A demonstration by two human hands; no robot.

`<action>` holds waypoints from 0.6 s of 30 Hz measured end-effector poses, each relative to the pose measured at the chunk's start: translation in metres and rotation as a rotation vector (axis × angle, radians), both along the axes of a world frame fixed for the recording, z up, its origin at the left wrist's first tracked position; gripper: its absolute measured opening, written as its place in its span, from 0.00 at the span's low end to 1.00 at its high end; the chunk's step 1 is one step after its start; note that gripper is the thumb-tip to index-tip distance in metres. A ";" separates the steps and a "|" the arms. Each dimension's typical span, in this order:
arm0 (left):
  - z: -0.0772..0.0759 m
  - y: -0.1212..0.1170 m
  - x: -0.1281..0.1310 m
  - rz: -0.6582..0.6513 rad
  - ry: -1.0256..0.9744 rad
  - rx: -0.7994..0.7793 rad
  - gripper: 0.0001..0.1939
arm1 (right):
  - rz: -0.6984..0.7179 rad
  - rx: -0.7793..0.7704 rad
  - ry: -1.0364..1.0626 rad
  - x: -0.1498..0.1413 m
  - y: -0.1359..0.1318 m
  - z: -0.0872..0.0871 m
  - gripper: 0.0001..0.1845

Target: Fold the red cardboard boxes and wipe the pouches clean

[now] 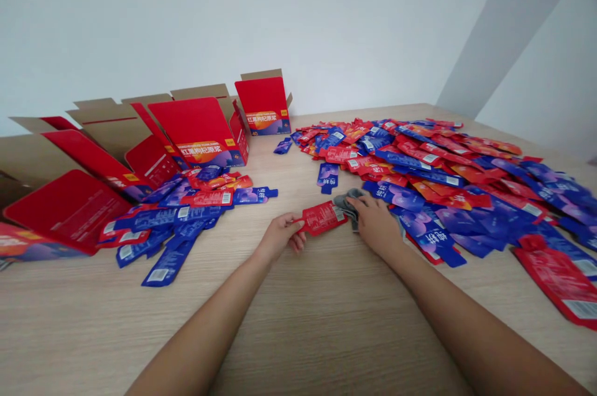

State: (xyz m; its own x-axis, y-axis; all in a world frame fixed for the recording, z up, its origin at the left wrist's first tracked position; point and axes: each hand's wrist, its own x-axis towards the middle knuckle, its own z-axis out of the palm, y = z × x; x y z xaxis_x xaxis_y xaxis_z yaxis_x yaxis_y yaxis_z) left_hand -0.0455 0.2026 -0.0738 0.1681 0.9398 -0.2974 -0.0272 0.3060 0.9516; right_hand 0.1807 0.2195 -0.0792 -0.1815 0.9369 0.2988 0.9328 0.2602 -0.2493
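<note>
My left hand [283, 234] pinches the narrow neck of a red sachet [321, 218], which points to the right with its barcode end away from me. At that far end, my right hand [373, 219] grips a grey cloth [349, 201] that touches the sachet's edge. Part of the cloth is hidden under the fingers and palm. A blue sachet [328, 176] lies alone just beyond the cloth. To the right of my right hand spreads a large heap of red and blue sachets [420, 160].
Open red cartons [186, 125] stand in a row at the left, and another carton [265, 104] stands farther back. In front of them lies a smaller pile of sachets [186, 209]. A red sachet [559, 278] rests at the right edge of the wooden table [298, 321].
</note>
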 end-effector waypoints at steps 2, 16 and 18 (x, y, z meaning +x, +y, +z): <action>0.001 0.000 -0.002 0.058 -0.070 0.006 0.16 | -0.003 0.045 0.161 0.008 0.005 -0.005 0.27; -0.004 -0.002 0.012 0.091 0.196 0.158 0.10 | 0.397 0.111 0.218 -0.033 -0.030 0.010 0.27; -0.004 -0.002 0.013 0.092 0.215 0.162 0.12 | 0.454 0.043 0.076 -0.045 -0.035 0.007 0.29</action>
